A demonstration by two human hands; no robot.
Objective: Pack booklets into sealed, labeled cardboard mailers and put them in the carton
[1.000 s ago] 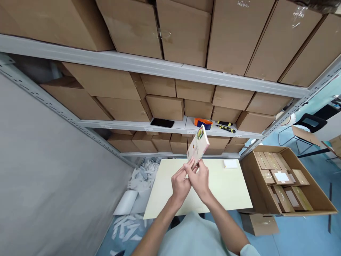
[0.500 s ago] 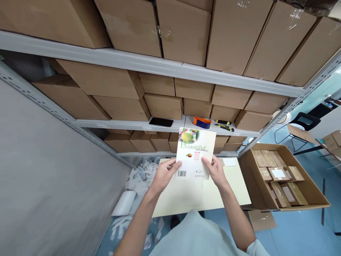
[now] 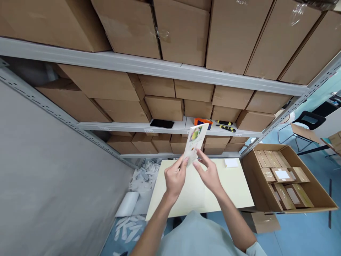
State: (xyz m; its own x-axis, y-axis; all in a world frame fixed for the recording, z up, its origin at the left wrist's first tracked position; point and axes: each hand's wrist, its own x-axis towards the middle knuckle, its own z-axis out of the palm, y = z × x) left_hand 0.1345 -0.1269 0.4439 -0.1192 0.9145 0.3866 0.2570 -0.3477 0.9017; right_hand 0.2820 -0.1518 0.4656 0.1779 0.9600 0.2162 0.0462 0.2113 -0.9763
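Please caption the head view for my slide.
Left hand holds a thin white paper book before grey metal shelving; right hand alongside.

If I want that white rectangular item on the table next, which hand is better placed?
Probably the right hand: it's nearer the white item and looks loosely open beside the book, while the left hand pinches the book's lower end.

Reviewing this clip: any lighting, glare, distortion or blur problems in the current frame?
Head view, lighting: broadly even, but the recess at the shelving's left end is dark; head view, glare: white glints on the clear tape, upper right; head view, distortion: shelf uprights splay strongly outward; head view, sharpness: small print on the angled booklet is unreadable.
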